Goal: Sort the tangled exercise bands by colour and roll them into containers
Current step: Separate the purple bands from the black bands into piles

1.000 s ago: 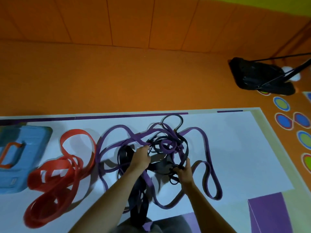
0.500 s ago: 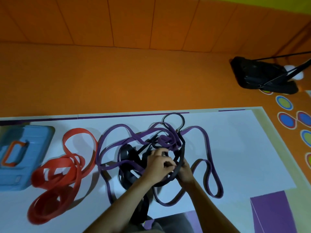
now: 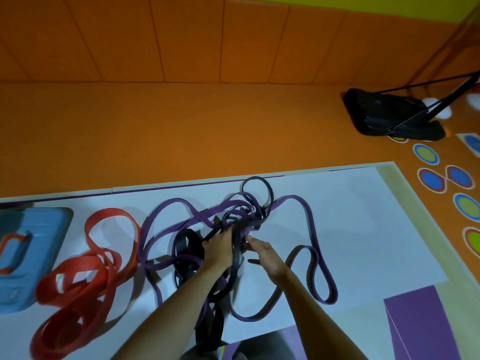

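Note:
A knot of purple bands (image 3: 310,245) and black bands (image 3: 185,245) lies in the middle of the white mat (image 3: 363,229). My left hand (image 3: 219,249) is buried in the knot, its fingers curled round black and purple strands. My right hand (image 3: 262,252) sits just right of it, fingertips pinching a purple strand at the knot's centre. A black band hangs down between my forearms. The red bands (image 3: 78,279) lie apart in a loose pile to the left.
A blue container with an orange handle (image 3: 23,255) stands at the left edge of the mat. A purple box (image 3: 426,326) sits at the lower right. A black bag (image 3: 389,115) rests on the orange floor at the far right, near coloured floor spots.
My left hand has moved from the left side of the knot into its centre beside my right hand. The black bands have been drawn toward me.

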A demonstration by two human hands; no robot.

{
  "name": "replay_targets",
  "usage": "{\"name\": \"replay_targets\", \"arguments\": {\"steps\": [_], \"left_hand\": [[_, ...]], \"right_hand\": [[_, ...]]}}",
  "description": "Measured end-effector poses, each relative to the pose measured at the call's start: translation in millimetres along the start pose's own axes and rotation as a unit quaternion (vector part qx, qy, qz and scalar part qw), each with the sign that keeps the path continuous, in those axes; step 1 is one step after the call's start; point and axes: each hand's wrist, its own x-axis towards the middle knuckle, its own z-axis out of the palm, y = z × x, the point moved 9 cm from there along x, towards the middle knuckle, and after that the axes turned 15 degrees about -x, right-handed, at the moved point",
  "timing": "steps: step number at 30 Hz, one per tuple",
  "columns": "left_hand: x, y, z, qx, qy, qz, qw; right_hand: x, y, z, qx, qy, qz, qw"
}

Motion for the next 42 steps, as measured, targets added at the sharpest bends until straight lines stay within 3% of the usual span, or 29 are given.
{"name": "replay_targets", "arguments": {"steps": [3,5,10,13,16,18,21,28,31,35,42], "left_hand": [[7.1,-22.4,-23.0,-0.084,0.050,-0.016,0.995],[16.3,-38.6,-47.1,-0.128,0.111,-0.032,0.985],[19.4,-58.8,-92.1,-0.257,0.232,-0.087,0.934],[9.9,-72.2,-106.7,-0.303,0.291,-0.114,0.900],[-3.2,-78.0,-120.4,-0.301,0.346,-0.133,0.879],[-7.9,-86.1,-125.6,-0.305,0.370,-0.133,0.867],[-11.1,-100.7,-129.0,-0.298,0.389,-0.157,0.858],[-16.6,-100.7,-129.3,-0.288,0.404,-0.168,0.852],[-17.6,-98.1,-129.3,-0.282,0.402,-0.167,0.855],[-19.3,-83.3,-129.7,-0.263,0.370,-0.136,0.881],[-29.1,-73.3,-133.5,-0.253,0.293,-0.081,0.918]], "right_hand": [[18.1,18.6,-39.5,-0.190,0.135,-0.050,0.971],[25.8,39.6,-64.4,-0.287,0.171,-0.022,0.942],[49.5,78.0,-83.0,-0.540,0.007,0.048,0.840],[72.4,80.0,-80.9,-0.646,-0.068,0.002,0.761],[97.3,70.3,-76.2,-0.737,-0.057,-0.069,0.670],[112.3,59.4,-66.6,-0.758,-0.056,-0.122,0.638],[132.4,43.5,-49.9,-0.730,-0.060,-0.178,0.657],[117.4,1.8,-22.9,-0.639,0.021,-0.258,0.724],[94.4,6.5,-4.4,-0.655,0.016,-0.239,0.717],[55.9,33.2,40.1,-0.638,-0.019,-0.158,0.754],[10.4,64.5,130.3,-0.698,-0.041,-0.100,0.708]]}}
